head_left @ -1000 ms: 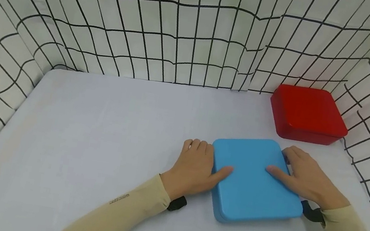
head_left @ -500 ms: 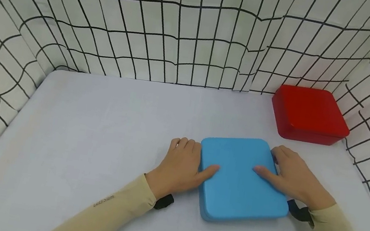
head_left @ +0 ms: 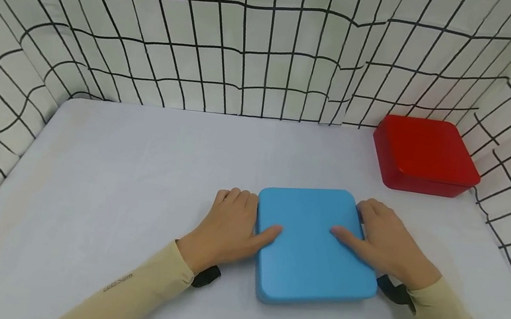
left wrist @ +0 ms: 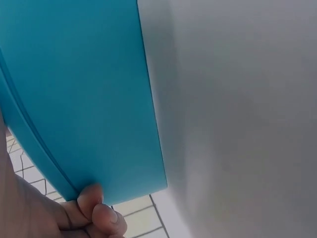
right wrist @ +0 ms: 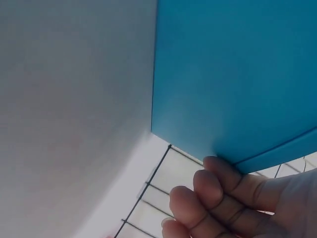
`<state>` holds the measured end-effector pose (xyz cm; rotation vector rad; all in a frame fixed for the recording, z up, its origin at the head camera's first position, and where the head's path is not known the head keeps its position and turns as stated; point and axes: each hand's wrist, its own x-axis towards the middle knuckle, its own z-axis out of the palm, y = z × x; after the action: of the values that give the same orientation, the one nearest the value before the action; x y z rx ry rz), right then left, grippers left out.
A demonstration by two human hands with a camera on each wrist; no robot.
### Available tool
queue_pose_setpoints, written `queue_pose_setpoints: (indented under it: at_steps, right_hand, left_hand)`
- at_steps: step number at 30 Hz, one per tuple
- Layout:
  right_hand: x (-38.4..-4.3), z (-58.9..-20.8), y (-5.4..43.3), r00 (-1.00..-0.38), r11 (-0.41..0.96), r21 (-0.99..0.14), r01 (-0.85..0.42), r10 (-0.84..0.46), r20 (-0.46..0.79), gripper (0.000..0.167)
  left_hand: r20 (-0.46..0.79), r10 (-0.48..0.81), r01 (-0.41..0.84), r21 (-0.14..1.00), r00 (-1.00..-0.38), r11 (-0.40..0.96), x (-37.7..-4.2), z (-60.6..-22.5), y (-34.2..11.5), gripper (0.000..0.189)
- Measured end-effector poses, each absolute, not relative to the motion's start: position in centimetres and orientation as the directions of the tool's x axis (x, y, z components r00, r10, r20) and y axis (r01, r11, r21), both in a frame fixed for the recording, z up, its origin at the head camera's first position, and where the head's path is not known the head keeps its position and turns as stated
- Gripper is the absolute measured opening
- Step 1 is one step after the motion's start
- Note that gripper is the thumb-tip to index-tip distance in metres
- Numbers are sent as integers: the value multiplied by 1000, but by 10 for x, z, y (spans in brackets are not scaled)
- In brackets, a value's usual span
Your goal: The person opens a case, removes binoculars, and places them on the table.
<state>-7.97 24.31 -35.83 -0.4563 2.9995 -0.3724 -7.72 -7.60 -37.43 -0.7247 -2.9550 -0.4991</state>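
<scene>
- Blue box [head_left: 307, 261] was well apart from surface's [head_left: 137, 153] left edge
- Red box [head_left: 427, 155] stood near far right corner
- Left hand [head_left: 227, 232] and right hand [head_left: 386, 245] gripped blue box's sides

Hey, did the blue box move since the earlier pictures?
Yes. In the head view, the blue box has moved to the person's left, farther from the red box, which stays in place.

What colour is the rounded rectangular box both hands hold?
The rounded rectangular box is light blue, clearest in the head view.
</scene>
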Motion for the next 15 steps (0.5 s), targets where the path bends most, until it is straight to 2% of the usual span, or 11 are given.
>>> queue_pose_setpoints:
  at_steps: [15]
  right_hand:
    - [-79, -364, 211, -945, 923, -214, -321, -326, 16, 72]
  left_hand:
    - [96, 430, 437, 317, -898, 842, -79, -374, -108, 55]
